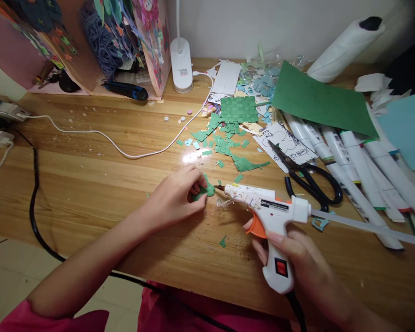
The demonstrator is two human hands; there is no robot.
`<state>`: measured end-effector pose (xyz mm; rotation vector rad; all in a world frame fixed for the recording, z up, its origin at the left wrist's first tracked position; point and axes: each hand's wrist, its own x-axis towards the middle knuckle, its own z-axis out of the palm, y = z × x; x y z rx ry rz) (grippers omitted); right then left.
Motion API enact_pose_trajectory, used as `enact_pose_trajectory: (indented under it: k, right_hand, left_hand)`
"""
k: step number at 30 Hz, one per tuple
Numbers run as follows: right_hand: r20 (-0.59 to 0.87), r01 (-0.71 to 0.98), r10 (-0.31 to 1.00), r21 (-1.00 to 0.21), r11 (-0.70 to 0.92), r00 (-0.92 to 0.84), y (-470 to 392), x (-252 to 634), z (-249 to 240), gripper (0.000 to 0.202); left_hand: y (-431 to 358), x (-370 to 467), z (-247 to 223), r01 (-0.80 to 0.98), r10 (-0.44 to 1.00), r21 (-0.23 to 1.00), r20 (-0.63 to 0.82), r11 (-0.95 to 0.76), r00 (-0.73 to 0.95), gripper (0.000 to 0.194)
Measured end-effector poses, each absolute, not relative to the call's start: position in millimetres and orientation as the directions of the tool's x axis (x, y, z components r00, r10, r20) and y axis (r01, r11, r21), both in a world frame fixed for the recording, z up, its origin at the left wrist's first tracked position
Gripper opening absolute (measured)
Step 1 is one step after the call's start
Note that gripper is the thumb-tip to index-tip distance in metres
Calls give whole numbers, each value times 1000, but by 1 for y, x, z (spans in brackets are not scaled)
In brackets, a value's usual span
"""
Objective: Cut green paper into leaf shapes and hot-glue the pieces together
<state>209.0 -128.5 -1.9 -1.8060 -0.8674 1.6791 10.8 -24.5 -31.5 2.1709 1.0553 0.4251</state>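
My right hand [297, 253] grips a white hot glue gun [275, 214] by its handle, a finger at the orange trigger [257, 226]. A translucent glue stick [359, 226] sticks out of the gun's back end. The metal nozzle [220, 187] points left, at the edge of a small green paper piece [209, 189]. Whether it touches the paper I cannot tell. My left hand [181, 193] pinches that piece just above the table, fingers and thumb hiding part of it. Thin strands of glue [224, 202] hang below the nozzle.
Green paper scraps [224, 145] and a woven green paper square [239, 109] lie beyond my hands. Black scissors [307, 175], white markers [359, 166] and a green sheet [321, 99] are at right. A white cable [124, 154] crosses the table [90, 184]; a black cord [36, 184] runs along the left.
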Motion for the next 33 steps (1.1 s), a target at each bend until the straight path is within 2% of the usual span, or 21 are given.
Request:
enact_pose_trajectory:
  k: [11,14,22,27,30,33]
  right_hand:
    - [-635,60,772,-770,-635,30,-129,217,-9,34]
    - [-641,67,767,-765,-640,11,-128,220,-11,40]
    - [-594,44,802,-805,-592,-67,-128,226,-20,47]
    - [-600,-33,800,-799,-600,-15,-127,226,-20,38]
    - [-635,-50,773,-771,-634,-11,-128,228,-22,42]
    - [-630,-54,776,-775,-629,1,-129,230,-24,45]
  left_hand:
    - [-27,13,-34,599,774,623,17,-503,633,10]
    - [-29,13,-34,604,765,608,9,-516,644,11]
    - [-29,13,-32,584,785,664,6,-466,620,16]
    - [-27,13,-34,582,795,679,6,-448,606,15]
    - [-28,14,-32,582,793,688,-15,-433,609,16]
    - [-30,17,-32,621,800,648,-29,-441,599,13]
